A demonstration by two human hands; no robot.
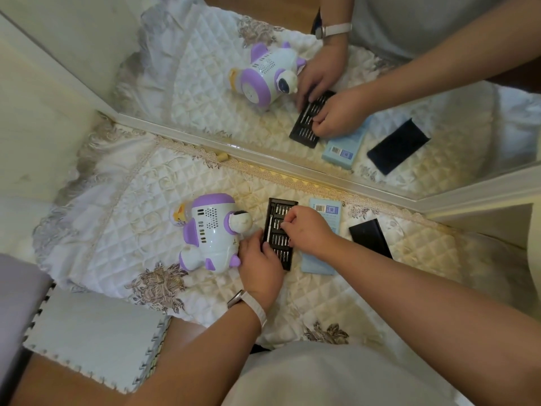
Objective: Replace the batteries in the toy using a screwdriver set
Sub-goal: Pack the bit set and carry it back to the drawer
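A white and purple toy (210, 231) lies on its side on the quilted cloth (140, 218). Just right of it sits an open black tray of screwdriver bits (278, 221), with a silver driver handle along its left edge. My left hand (261, 266) rests on the tray's lower left part, fingers laid over the handle side. My right hand (307, 230) hovers over the tray's middle, thumb and forefinger pinching at a bit in one of the rows. Whether the bit is out of its slot cannot be seen.
A light blue box sleeve (325, 210) lies under my right wrist, and a black lid (370, 237) lies further right. A mirror (292, 83) along the back edge reflects everything. Grey foam floor mat (93, 335) at lower left.
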